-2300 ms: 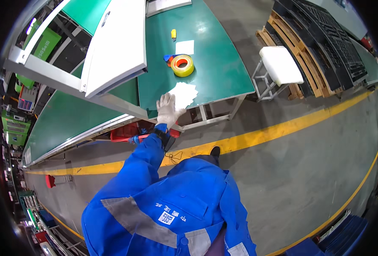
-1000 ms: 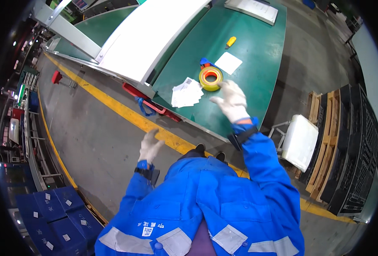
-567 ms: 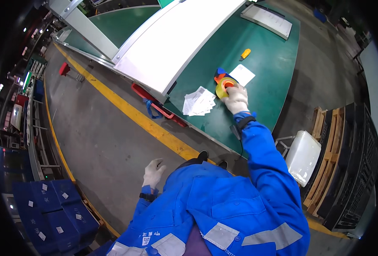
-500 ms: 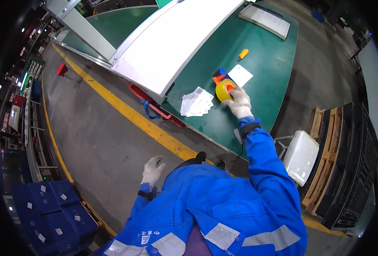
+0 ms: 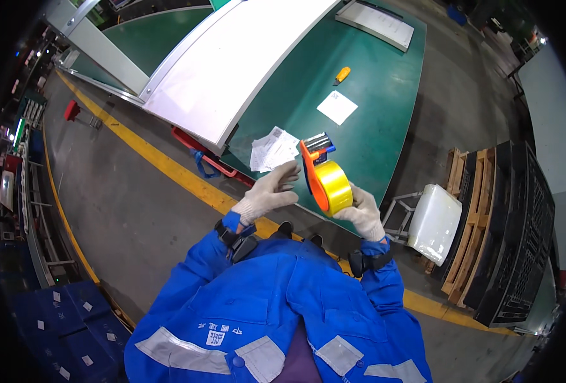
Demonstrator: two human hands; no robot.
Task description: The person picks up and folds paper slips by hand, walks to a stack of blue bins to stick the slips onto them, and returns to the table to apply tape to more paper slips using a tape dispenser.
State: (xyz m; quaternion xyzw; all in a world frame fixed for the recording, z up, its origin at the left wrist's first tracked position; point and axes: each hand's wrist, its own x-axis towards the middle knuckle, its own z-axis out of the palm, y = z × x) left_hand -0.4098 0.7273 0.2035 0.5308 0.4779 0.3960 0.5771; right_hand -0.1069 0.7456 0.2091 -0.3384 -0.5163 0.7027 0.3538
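While your right hand grips the tape dispenser, its fingers closed on the right side of the roll and partly hidden behind it, your left hand holds nothing, with its fingers parted and slightly curled. The step in hand looks to be holding the dispenser up between your 2 hands, just right of the left fingertips and apart from them, over the near edge of the green table. The next move seems to call for a firm right grip and for left fingers kept wary of the dispenser's head, where a cutting edge may sit.

The dispenser stands tilted, its head pointing away from you. Its flat orange side faces your left fingers; the glossy yellow tape roll fills the side against your right fingers. Blue parts and a dark, silvery head show at the far end. You cannot tell from here whether a tape end hangs loose. Just beyond your left fingertips lie fanned white papers; farther out lie 1 single white sheet and a yellow cutter.
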